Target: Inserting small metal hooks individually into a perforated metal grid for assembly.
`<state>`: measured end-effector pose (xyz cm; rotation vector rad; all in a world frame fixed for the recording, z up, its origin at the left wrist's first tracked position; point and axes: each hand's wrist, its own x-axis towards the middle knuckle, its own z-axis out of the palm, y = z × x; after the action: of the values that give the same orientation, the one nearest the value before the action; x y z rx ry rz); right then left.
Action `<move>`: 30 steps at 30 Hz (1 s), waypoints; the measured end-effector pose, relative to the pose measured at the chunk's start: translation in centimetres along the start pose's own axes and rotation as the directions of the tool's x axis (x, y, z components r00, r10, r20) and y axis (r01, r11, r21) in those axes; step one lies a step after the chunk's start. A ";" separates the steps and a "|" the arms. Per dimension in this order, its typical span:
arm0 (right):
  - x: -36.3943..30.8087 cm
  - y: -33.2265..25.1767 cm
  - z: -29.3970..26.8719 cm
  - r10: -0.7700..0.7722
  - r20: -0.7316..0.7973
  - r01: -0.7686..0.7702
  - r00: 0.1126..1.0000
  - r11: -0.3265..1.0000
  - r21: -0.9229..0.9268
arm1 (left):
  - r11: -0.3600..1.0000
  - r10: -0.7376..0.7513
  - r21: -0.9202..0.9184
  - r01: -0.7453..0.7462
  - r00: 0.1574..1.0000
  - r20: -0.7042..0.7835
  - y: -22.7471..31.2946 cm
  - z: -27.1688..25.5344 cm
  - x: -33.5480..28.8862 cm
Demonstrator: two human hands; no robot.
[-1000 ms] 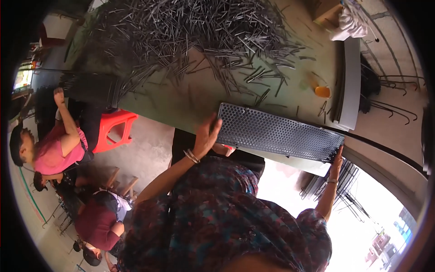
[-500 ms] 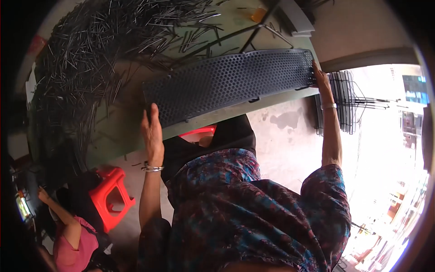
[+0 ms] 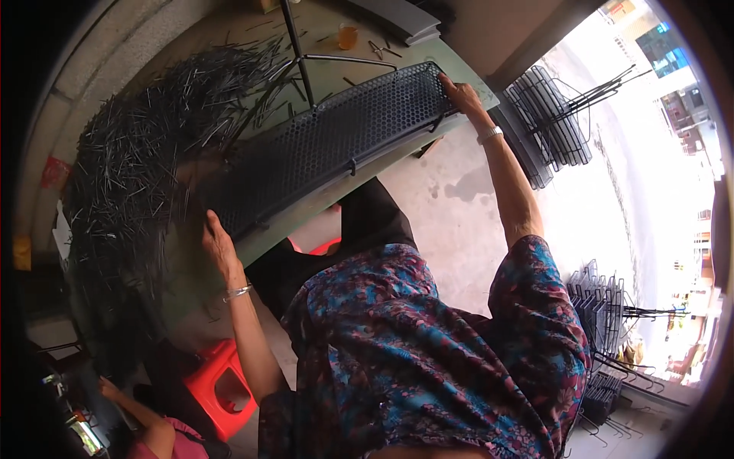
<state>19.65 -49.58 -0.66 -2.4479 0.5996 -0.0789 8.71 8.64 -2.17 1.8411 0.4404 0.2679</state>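
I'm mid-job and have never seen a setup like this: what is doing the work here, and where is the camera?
There is no machine here, just a person's bare hands. The camera sits on that person's head and looks down through a wide fisheye lens, so straight edges bend. The left hand and the right hand hold a long dark panel full of holes, one at each end. On the green table lie a big pile of thin dark sticks and a small orange cup.
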 end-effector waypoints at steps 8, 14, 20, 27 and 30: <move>-1.6 -0.9 -0.2 -0.104 -0.028 0.108 0.994 0.950 0.293 | 0.999 -0.015 0.045 0.017 0.999 -0.037 1.0 0.4 -0.5; -1.9 -0.5 -1.0 -0.025 0.085 -0.029 0.996 0.816 0.577 | 0.996 -0.086 -0.005 0.086 0.996 -0.024 1.0 0.3 -0.5; -0.8 -0.6 -0.6 -0.071 0.085 0.009 0.994 0.818 0.575 | 0.975 -0.195 -0.117 0.187 0.979 -0.059 0.9 -0.3 -0.8; -0.9 -0.1 0.1 0.002 0.061 -0.033 0.998 0.864 0.502 | 0.978 -0.198 -0.082 0.192 0.977 -0.075 1.8 0.1 -1.0; -0.7 -0.4 0.0 -0.089 0.081 0.048 0.993 0.911 0.409 | 0.973 -0.227 -0.076 0.220 0.968 -0.105 1.6 -0.1 -1.1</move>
<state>19.19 -48.96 -0.33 -2.0520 0.4050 -0.1006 7.91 7.82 -0.54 1.7020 0.7055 0.2300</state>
